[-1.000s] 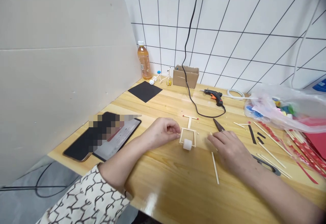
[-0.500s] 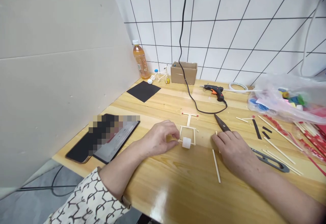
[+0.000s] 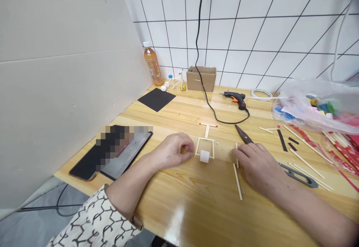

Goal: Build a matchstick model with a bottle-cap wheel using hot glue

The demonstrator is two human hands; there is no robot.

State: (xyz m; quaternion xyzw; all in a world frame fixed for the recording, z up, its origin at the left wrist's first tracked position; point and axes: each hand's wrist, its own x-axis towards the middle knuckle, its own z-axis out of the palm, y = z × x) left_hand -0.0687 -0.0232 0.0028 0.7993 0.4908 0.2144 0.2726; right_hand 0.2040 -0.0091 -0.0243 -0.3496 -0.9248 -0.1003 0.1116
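Tiny build, so go slow: the left hand [image 3: 175, 150] is curled, can't tell if it's pinching anything, right against the stick frame [image 3: 206, 143] on the counter [image 3: 174, 217], and the right hand [image 3: 259, 164] lies open beside a loose stick [image 3: 238, 181].

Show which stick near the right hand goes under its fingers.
The upper stick, partly hidden by the right hand; the lower stick runs toward the table's front edge.
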